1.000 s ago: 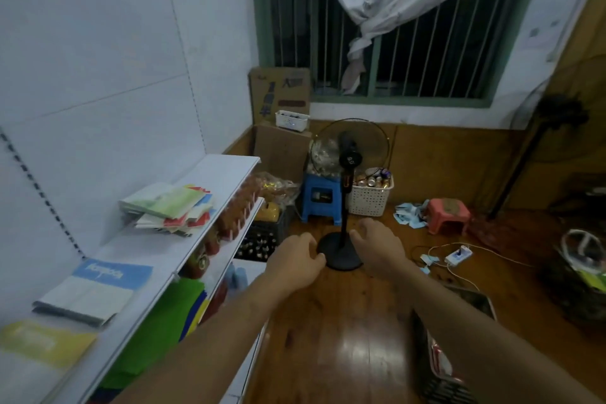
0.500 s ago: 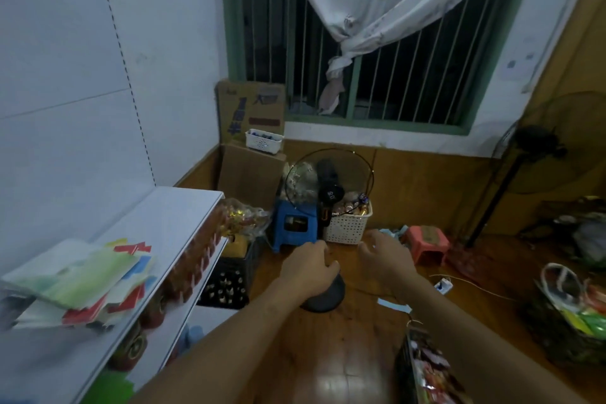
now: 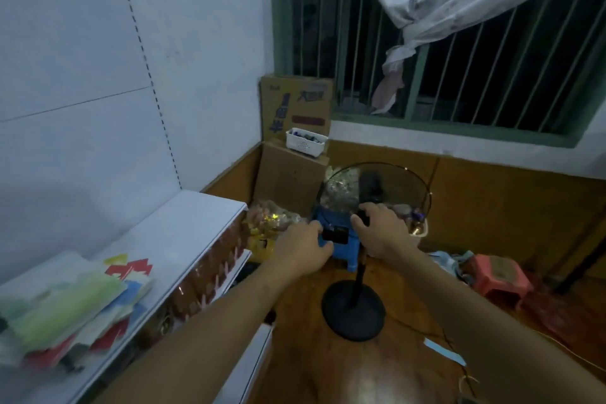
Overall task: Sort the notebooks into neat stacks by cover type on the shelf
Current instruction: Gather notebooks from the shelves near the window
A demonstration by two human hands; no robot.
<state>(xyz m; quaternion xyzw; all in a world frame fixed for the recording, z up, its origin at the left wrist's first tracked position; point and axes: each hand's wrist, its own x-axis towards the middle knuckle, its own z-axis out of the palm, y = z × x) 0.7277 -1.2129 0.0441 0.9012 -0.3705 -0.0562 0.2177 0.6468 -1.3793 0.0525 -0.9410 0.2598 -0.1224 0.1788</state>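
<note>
A messy pile of notebooks [image 3: 69, 308] with green, red, blue and white covers lies at the near left of the white shelf [image 3: 183, 233]. Both of my hands are away from it, out over the floor at a black standing fan [image 3: 355, 311]. My right hand [image 3: 380, 233] is wrapped around the fan's pole just under its head. With curled fingers and thumb, my left hand [image 3: 303, 249] holds the left end of the small black box on the pole.
Snack packets hang along the shelf's front edge [image 3: 210, 275]. Behind the fan stand a blue stool [image 3: 341, 239], a white basket, and cardboard boxes [image 3: 295, 128] in the corner. A pink stool [image 3: 495, 275] and cables lie on the wooden floor at the right.
The view has swung away from the shelf towards the fan. Both hands moved forward and up from in front of the fan and closed on its pole and box.
</note>
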